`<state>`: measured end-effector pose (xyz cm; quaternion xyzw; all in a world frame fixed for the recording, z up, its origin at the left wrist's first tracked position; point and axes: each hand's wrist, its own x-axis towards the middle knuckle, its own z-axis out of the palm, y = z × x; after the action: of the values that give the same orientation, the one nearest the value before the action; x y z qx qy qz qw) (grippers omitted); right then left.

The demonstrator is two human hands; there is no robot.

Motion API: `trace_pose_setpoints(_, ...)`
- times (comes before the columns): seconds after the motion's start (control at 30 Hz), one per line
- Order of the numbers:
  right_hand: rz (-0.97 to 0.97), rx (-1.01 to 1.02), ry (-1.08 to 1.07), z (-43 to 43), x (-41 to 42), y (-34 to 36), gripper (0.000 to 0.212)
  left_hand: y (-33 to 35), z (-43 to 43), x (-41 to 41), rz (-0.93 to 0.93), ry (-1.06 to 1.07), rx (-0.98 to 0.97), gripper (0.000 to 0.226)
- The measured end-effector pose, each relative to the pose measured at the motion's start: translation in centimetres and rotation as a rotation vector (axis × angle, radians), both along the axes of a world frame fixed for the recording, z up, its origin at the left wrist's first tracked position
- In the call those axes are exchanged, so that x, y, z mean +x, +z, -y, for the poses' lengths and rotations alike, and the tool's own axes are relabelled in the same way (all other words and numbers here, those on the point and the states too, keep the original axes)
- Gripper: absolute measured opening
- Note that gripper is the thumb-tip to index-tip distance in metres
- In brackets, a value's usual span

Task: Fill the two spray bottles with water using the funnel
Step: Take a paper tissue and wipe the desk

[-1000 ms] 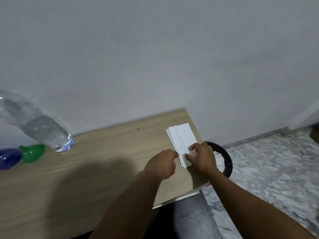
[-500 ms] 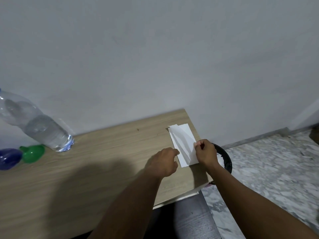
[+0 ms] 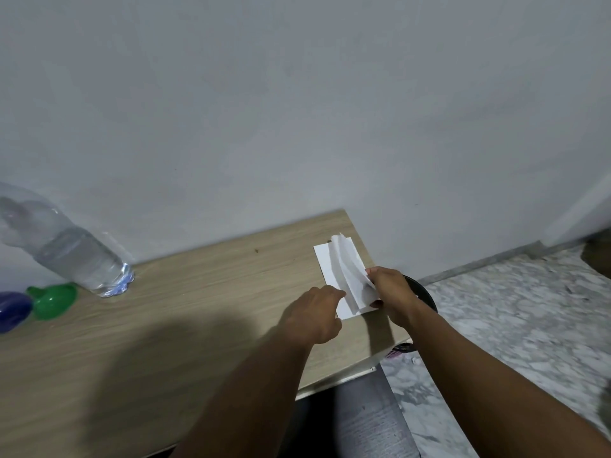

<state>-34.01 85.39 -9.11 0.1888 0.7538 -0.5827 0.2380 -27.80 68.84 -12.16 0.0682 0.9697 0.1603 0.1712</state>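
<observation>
A small stack of white paper tissues (image 3: 334, 269) lies near the right end of the wooden table (image 3: 185, 312). My right hand (image 3: 391, 292) pinches the top sheet's right edge and lifts it, so the sheet curls up. My left hand (image 3: 314, 315) has its fingers curled and its fingertips press on the stack's near left edge. At the far left a clear plastic water bottle (image 3: 69, 252) stands tilted in the wide-angle view. Beside it lie a green object (image 3: 53, 299) and a blue object (image 3: 11, 310), both cut off by the frame edge. No funnel shows.
A black round bin (image 3: 421, 292) sits on the floor just beyond the table's right end, partly behind my right hand. A grey wall runs along the table's far edge. Marbled floor (image 3: 496, 325) spreads to the right.
My right hand moved from pressing on the tissue stack to its right edge, pinched the top sheet and is peeling it upward. My left hand stayed at the stack's near left edge.
</observation>
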Motion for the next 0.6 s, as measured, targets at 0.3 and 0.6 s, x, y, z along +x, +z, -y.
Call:
trace_pose_setpoints(0.3, 0.108, -0.250, -0.059, 1.5, -0.1, 1.8, 0.027, 1.1, 1.2, -0.3, -0.013, 0.255, 0.161, 0.056)
trace_pose_setpoints(0.6, -0.039, -0.160, 0.150, 2.1, -0.5, 4.1, 0.014, 2.1, 1.6, 0.0, -0.014, 0.300, 0.200, 0.047)
